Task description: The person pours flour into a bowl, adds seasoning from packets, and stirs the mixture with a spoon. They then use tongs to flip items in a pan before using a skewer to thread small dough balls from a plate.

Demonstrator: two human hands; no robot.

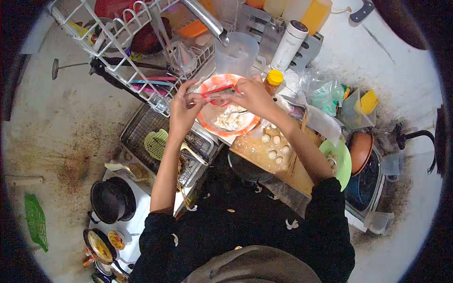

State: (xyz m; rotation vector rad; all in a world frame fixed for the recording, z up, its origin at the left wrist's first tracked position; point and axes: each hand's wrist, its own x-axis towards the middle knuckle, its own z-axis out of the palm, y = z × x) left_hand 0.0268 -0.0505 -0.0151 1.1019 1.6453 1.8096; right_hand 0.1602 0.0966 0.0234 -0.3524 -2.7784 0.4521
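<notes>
My left hand (185, 104) and my right hand (251, 94) are raised over an orange-rimmed bowl (204, 123). Between their fingertips they hold a small clear packet with red edges (221, 90); its exact kind is not plain. Below it, white flour-like dough mix (230, 120) lies in the bowl, with a spoon handle (239, 112) sticking out across it. Right of the bowl, a wooden board (257, 147) carries several small pale dough balls (272, 154). A yellow-lidded jar (273, 82) stands beside my right hand.
A white wire dish rack (125, 66) and a clear plastic jug (236, 52) stand behind the bowl. At left are a tray with a wire rack (141, 129) and a black pot (112, 200). A green plate (347, 162) sits near my right forearm, before the sink (365, 184).
</notes>
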